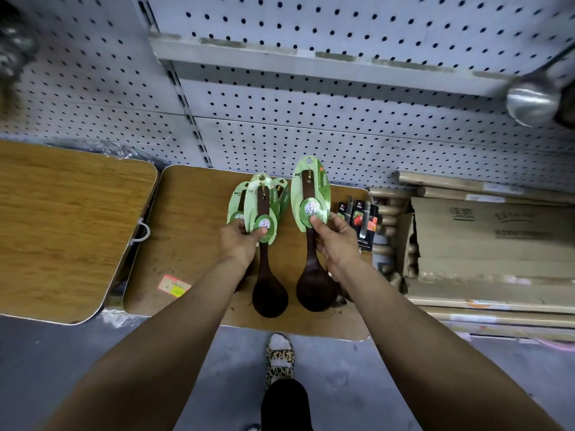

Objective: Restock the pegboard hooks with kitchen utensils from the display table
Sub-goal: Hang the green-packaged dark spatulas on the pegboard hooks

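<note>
Left hand [241, 241] grips fanned bunch of dark wooden spoons on green cards [258, 209]; right hand [334, 237] pinches one separated carded wooden spoon [311, 219] over wood-grain table [193, 231], card hole up, probably for white pegboard [342, 132] hooks

A wooden display table [199, 244] with rounded corners stands against the pegboard. A price sticker [174, 287] lies near its near-left corner, and carded utensil packs [361, 219] at its far-right edge. A second wooden table [62, 228] sits just beside it on the left.
</note>
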A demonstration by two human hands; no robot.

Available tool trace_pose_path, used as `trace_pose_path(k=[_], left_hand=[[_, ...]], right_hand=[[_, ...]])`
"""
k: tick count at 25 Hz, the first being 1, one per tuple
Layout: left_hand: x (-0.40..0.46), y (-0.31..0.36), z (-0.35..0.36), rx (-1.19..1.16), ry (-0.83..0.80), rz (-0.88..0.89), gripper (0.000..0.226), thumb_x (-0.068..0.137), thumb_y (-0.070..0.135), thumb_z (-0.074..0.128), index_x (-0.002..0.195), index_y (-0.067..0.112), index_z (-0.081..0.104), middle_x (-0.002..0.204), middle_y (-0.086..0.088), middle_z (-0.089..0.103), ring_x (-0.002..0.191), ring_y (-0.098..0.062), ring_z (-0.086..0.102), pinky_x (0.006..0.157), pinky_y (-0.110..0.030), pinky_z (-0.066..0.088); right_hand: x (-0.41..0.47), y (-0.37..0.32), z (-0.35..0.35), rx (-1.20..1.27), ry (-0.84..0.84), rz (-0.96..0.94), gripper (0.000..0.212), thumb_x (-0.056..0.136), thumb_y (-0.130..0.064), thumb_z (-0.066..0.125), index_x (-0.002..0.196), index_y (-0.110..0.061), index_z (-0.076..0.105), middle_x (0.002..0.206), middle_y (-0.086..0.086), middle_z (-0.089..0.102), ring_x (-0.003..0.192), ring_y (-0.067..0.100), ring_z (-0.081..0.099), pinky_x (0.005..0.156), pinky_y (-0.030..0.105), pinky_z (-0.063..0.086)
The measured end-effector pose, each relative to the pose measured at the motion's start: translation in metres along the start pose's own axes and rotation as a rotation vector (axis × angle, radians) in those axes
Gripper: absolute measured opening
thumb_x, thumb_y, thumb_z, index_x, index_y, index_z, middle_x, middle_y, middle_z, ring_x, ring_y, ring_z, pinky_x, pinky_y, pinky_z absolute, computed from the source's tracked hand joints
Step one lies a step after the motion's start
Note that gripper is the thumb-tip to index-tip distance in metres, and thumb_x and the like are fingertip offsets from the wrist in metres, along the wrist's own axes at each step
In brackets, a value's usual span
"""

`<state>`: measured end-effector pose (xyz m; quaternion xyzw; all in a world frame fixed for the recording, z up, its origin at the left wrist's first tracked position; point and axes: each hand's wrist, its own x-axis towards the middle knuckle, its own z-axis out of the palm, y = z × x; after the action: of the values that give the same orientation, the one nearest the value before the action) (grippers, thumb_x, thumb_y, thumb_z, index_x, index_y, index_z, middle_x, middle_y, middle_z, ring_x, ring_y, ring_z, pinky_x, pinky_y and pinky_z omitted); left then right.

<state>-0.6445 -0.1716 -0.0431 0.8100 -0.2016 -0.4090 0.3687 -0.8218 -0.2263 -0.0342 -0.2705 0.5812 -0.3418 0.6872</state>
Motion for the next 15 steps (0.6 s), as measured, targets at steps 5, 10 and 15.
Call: trace_pose_path(k=[5, 10, 15], left_hand=[[-0.101, 0.038, -0.028, -0.149, -0.098, 0.151, 0.026, 0.081, 0.014, 0.076, 0.106, 0.009, 0.070, 0.098, -0.004, 0.070, 0.087, -0.019, 0.064, 0.076, -0.025, 0.046], [-0.217, 0.085, -0.058, -0.296, -0.214, 0.343, 0.022, 0.082, 0.010, 0.074, 0.104, 0.012, 0.068, 0.099, -0.005, 0.072, 0.087, -0.019, 0.067, 0.075, -0.025, 0.050], [-0.315, 0.126, -0.065, -0.344, -0.334, 0.520, 0.016, 0.085, 0.006, 0.070, 0.099, 0.013, 0.067, 0.097, -0.007, 0.071, 0.090, -0.021, 0.066, 0.081, -0.031, 0.052]], right_hand=[[-0.091, -0.038, -0.029, 0.087, 0.028, -0.146, 0.023, 0.086, -0.010, 0.075, 0.107, -0.014, 0.066, 0.095, 0.006, 0.074, 0.075, 0.015, 0.073, 0.068, 0.034, 0.059], [-0.199, -0.083, -0.067, 0.135, 0.035, -0.328, 0.032, 0.084, -0.010, 0.077, 0.113, -0.009, 0.063, 0.093, 0.009, 0.074, 0.063, 0.017, 0.068, 0.051, 0.026, 0.053], [-0.292, -0.126, -0.116, 0.183, 0.053, -0.530, 0.023, 0.088, -0.011, 0.072, 0.110, -0.008, 0.065, 0.092, 0.006, 0.075, 0.070, 0.014, 0.070, 0.056, 0.025, 0.055]])
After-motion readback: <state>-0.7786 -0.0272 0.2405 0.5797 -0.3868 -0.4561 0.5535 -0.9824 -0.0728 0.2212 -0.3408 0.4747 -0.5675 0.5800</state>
